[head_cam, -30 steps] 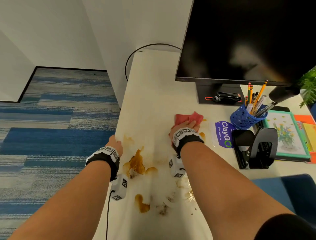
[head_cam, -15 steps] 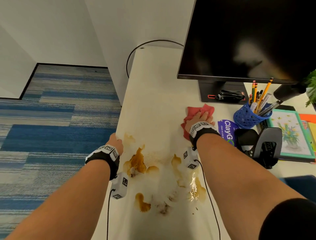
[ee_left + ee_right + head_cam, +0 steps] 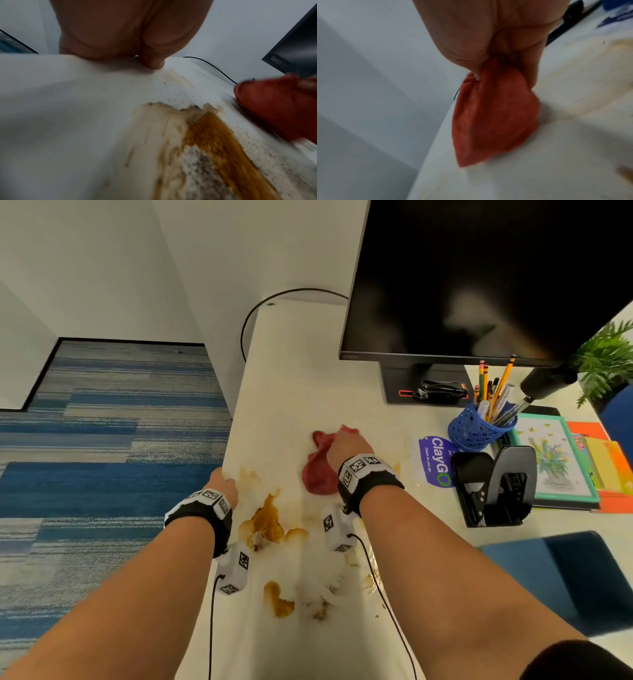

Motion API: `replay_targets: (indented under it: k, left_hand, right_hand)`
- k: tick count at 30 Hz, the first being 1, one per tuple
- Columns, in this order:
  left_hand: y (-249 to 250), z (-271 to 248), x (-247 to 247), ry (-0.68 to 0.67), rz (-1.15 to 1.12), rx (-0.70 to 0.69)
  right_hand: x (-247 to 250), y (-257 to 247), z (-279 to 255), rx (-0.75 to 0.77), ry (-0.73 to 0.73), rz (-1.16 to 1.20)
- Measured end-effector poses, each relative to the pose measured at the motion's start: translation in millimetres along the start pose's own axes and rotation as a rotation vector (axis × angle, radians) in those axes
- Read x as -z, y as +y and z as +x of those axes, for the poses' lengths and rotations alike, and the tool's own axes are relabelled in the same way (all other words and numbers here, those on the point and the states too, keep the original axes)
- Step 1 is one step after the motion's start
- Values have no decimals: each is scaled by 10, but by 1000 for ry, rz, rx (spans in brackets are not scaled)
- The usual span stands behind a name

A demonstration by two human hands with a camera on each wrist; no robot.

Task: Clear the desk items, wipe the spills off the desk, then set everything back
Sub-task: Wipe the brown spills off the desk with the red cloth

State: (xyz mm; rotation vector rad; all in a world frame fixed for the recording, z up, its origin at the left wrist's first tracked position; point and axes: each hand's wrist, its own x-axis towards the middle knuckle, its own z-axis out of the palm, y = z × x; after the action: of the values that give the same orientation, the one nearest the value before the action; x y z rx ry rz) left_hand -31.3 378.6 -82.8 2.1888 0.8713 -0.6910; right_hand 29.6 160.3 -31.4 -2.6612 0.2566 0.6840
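My right hand (image 3: 346,445) grips a bunched red cloth (image 3: 317,470) and holds it down on the white desk (image 3: 301,371), left of a purple ClayGo sticker (image 3: 436,460). The right wrist view shows the fingers of the right hand (image 3: 505,40) pinching the cloth (image 3: 491,115) at its top. My left hand (image 3: 222,484) holds the desk's left edge, thumb on top; its fingers are hidden. Brown spills (image 3: 267,522) lie between my wrists, with a smaller spill (image 3: 277,601) nearer me. In the left wrist view the spill (image 3: 214,135) spreads below the thumb of my left hand (image 3: 128,33), the cloth (image 3: 271,108) at right.
A black monitor (image 3: 479,278) stands at the back right, a stapler (image 3: 442,390) on its base. Right of the cloth are a blue pen cup (image 3: 474,429), a black hole punch (image 3: 496,487), a framed picture (image 3: 555,457) and a plant (image 3: 606,361). A blue chair (image 3: 565,577) sits near right; carpet lies left.
My right hand swept the cloth right toward the sticker, then back left to the desk's middle. The left hand stayed on the desk edge.
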Motion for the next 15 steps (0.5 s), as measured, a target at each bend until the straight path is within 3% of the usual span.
replay_targets:
  k: [4,7,8,11,13,15]
  left_hand:
    - [-14,-37,45,-6,32,-33]
    - [-29,-75,74,-10,67,-41]
    - [-35,-86,77,-11,74,-40]
    - [-44,-99,78,-10,92,-50]
    - [-45,-96,82,-10,96,-48]
    - [-39,-102,89,-16,93,-43]
  right_hand:
    - [131,-62,7,24,107,361]
    - [215,15,7,12,63,606]
    - [216,71,21,-21,63,585]
    - [147,175,27,-84,156,195]
    - [71,120,29,117,201,58]
    - [-60,38,41,264,122,-68]
